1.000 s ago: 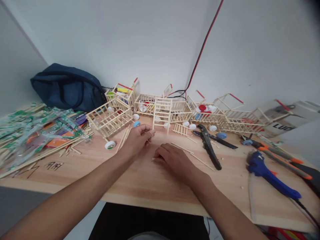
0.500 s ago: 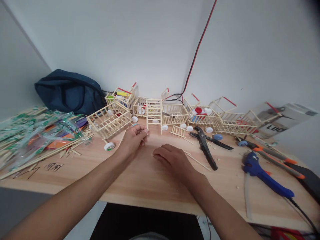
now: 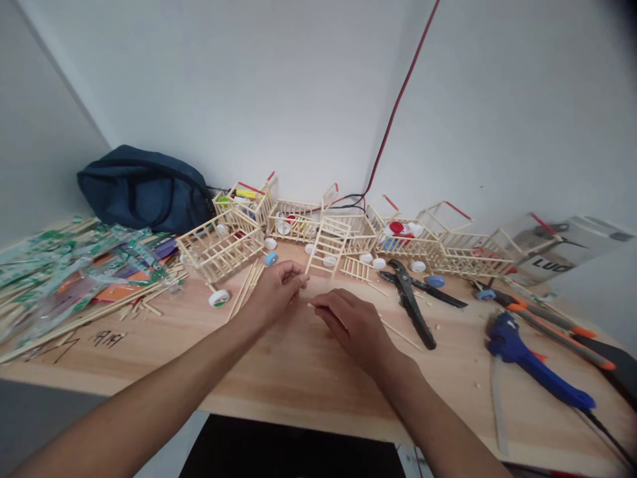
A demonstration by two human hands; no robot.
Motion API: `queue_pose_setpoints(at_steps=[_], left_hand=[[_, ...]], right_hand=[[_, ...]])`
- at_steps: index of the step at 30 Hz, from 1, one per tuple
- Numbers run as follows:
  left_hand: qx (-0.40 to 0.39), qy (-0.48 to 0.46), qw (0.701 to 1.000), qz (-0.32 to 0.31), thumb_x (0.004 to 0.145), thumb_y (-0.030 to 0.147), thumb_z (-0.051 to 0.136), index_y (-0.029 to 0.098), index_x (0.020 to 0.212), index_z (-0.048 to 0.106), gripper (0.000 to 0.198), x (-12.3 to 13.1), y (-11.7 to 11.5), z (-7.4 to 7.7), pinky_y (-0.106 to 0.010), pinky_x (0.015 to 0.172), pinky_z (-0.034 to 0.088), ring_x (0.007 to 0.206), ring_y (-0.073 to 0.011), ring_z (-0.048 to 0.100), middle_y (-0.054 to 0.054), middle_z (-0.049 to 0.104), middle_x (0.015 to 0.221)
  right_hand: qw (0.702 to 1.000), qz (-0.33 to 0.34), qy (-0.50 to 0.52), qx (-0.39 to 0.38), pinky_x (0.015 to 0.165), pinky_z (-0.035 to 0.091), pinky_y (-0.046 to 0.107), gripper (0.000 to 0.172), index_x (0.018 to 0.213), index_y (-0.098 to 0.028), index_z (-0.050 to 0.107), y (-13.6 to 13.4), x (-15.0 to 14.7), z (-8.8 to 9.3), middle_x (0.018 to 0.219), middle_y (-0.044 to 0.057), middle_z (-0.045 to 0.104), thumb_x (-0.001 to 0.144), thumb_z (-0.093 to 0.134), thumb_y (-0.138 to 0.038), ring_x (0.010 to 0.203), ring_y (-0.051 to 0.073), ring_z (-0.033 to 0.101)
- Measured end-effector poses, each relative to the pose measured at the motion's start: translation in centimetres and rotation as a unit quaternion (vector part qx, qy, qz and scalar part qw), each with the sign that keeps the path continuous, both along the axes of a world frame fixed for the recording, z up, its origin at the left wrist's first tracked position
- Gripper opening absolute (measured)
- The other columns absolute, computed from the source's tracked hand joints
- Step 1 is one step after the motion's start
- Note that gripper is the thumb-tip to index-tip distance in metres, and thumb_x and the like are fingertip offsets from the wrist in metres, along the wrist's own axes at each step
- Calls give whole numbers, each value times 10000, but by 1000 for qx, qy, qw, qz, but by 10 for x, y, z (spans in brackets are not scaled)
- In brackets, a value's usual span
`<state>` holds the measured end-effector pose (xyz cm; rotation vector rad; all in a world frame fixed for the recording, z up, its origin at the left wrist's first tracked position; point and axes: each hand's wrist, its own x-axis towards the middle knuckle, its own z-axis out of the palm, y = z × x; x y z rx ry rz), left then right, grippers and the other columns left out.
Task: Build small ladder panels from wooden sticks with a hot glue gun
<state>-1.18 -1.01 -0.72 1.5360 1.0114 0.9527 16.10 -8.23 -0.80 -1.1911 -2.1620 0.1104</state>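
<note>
Hands (image 3: 282, 284) (image 3: 352, 323) apart, left pinches stick ladder (image 3: 328, 245), long axis slanting away rightward.

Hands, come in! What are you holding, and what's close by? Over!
Left hand: pinching ladder-like stick frame by one end. Right hand: pinching small pale piece. Black hand tool lying to the right. Over.

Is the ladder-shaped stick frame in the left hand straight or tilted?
Tilted: the ladder-shaped frame slants, its top further right than the lower corner pinched by the left hand.
</note>
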Motion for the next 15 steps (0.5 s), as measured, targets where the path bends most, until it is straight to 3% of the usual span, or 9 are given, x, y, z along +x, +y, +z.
queue_pose_setpoints(at_steps=[8, 15], left_hand=[[145, 143, 979, -20, 809, 231, 529, 151, 750, 618, 133, 0, 8, 11, -256, 610, 338, 651, -138, 485, 9, 563, 659], [272, 205, 940, -22, 813, 144, 513, 160, 693, 580, 138, 7, 20, 32, -265, 658, 351, 695, -157, 520, -5, 588, 688]], right_hand=[[1000, 15, -17, -14, 721, 474, 269, 235, 1000, -188, 656, 0, -3, -2, 897, 66, 715, 1002, 435, -268, 821, 158, 657], [999, 29, -25, 6, 710, 481, 270, 267, 983, -179, 654, 0, -4, 0, 881, 69, 714, 1011, 407, -277, 799, 161, 655]])
